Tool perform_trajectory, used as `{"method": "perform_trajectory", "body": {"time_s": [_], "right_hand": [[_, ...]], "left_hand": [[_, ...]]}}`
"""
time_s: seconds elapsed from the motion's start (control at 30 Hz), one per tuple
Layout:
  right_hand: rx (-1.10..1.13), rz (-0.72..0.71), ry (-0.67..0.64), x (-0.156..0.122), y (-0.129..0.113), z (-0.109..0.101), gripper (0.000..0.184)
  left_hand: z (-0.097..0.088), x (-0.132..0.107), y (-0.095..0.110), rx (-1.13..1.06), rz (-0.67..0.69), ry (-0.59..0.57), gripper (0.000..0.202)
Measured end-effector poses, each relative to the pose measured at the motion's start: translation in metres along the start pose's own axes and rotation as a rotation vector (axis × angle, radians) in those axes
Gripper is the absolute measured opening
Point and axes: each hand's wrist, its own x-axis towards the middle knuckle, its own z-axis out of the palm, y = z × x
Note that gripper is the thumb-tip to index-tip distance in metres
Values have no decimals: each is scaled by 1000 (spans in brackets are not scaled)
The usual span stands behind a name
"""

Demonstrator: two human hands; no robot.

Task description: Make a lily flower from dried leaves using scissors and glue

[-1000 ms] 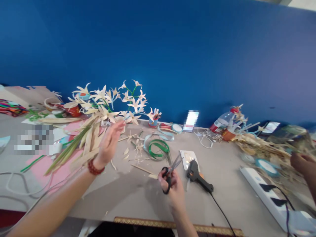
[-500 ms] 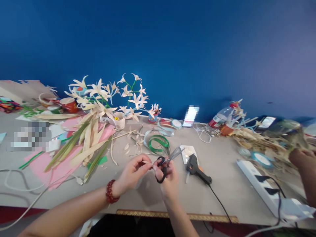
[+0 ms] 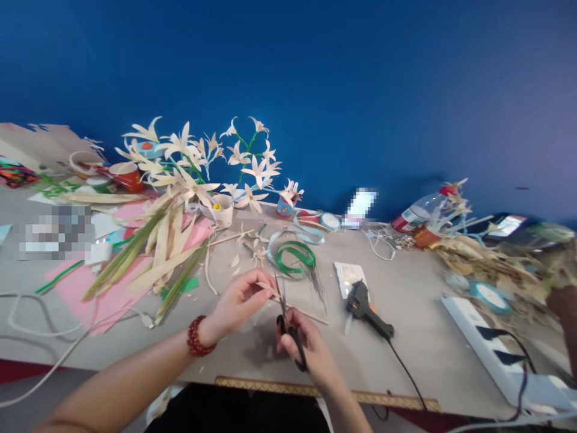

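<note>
My left hand (image 3: 241, 302), with a red bead bracelet at the wrist, pinches a thin pale strip of dried husk (image 3: 273, 291). Black-handled scissors (image 3: 293, 338) are in my right hand (image 3: 306, 349), its fingers in the handle loops. Their blades point up and away, right by the strip and the left fingertips. A thin pale stick (image 3: 311, 314) shows just beyond the scissors. Farther back lie a loop of green ribbon (image 3: 295, 258) and a bundle of thin wires (image 3: 319, 285). To the right a black glue gun (image 3: 367, 310) rests on a white card (image 3: 345, 276).
Husk flowers (image 3: 256, 171) stand in cups along the blue wall. Husks and green leaves (image 3: 135, 246) cover pink paper (image 3: 81, 300) at left. A white power strip (image 3: 478, 349) with plugged cords lies at right, near another person's hand (image 3: 563, 307).
The scissors have swung from pointing right to pointing up, their blades now at the strip. My right hand has moved slightly down. The view has shifted a little.
</note>
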Motion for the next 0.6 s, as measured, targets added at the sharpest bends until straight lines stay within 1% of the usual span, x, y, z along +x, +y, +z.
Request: {"method": "perform_trajectory", "body": {"time_s": [0.27, 0.4, 0.47, 0.6], "right_hand": [[-32, 21, -51, 4, -4, -1, 52], [-51, 3, -98, 3, -4, -4, 54], [-64, 5, -94, 3, -3, -5, 54], [-52, 63, -51, 3, -1, -4, 54]], "left_hand": [[-4, -2, -3, 47, -41, 3, 14], [-3, -2, -3, 38, -51, 15, 15], [-3, -2, -3, 30, -55, 12, 15], [-3, 0, -1, 22, -59, -10, 15]]}}
